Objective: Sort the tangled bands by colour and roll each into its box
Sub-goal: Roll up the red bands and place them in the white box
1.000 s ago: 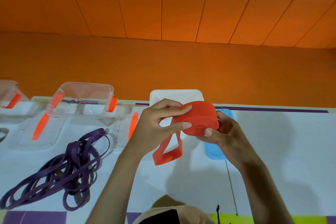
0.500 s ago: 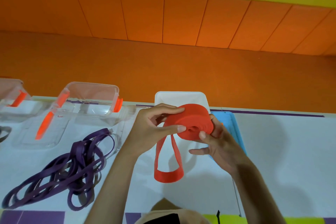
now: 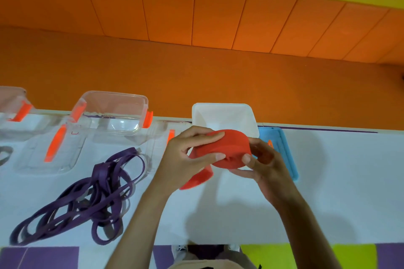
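Observation:
A red band (image 3: 229, 150), wound into a thick roll, is held above the white table between both hands. My left hand (image 3: 185, 157) pinches the roll from the left with thumb and fingers. My right hand (image 3: 264, 164) cups it from the right, thumb on its front. A short loose red tail (image 3: 196, 179) hangs below my left hand. Right behind the roll stands an open white box (image 3: 223, 116). A tangle of purple bands (image 3: 87, 194) lies on the table to the left.
A blue lid (image 3: 284, 150) lies right of the white box. Clear boxes with orange clips (image 3: 113, 111) and their clear lids (image 3: 50, 150) stand along the far left edge. A grey band (image 3: 4, 155) shows at the left border. An orange wall rises behind the table.
The hanging red loop has shortened as more band was wound onto the roll. Both hands stayed in front of the white box, still holding the roll.

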`<state>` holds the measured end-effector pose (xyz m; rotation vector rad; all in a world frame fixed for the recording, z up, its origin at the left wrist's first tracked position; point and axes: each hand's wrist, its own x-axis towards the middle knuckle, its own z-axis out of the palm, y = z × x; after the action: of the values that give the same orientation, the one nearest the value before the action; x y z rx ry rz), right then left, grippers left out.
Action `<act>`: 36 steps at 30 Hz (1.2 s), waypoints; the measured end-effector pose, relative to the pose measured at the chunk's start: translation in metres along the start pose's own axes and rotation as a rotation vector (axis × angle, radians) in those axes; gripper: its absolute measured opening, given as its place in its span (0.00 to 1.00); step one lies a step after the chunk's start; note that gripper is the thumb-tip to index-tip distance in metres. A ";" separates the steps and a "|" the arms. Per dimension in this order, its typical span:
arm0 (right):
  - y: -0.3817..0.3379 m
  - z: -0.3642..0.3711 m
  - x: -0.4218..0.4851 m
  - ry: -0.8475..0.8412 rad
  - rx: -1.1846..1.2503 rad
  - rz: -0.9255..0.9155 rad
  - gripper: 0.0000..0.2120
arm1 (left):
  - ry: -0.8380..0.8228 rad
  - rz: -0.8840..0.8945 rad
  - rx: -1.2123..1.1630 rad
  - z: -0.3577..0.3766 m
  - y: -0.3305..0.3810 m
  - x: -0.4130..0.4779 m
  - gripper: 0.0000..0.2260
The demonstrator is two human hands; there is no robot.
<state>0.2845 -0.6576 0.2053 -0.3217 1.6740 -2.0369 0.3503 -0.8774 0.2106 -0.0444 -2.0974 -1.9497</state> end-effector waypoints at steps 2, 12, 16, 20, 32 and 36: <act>0.003 0.001 -0.004 -0.019 -0.218 0.010 0.19 | -0.014 -0.034 0.008 -0.007 -0.003 -0.005 0.19; 0.000 -0.003 -0.020 0.008 -0.278 -0.184 0.27 | 0.001 0.003 -0.045 -0.004 -0.004 -0.014 0.15; 0.006 -0.007 -0.032 0.065 -0.163 -0.200 0.27 | -0.165 -0.080 0.001 -0.010 -0.007 -0.017 0.21; 0.003 -0.014 -0.035 -0.014 -0.233 -0.168 0.20 | -0.111 -0.108 -0.051 -0.002 -0.007 -0.027 0.22; -0.027 -0.070 -0.063 0.016 -0.259 -0.273 0.21 | 0.018 -0.076 -0.114 0.086 0.014 -0.042 0.19; -0.036 -0.104 -0.078 -0.108 -0.309 -0.237 0.17 | 0.020 -0.075 -0.076 0.120 0.022 -0.048 0.19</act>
<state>0.2949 -0.5250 0.2257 -0.7532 1.9594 -1.8751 0.3791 -0.7498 0.2152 0.0388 -2.0390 -2.0638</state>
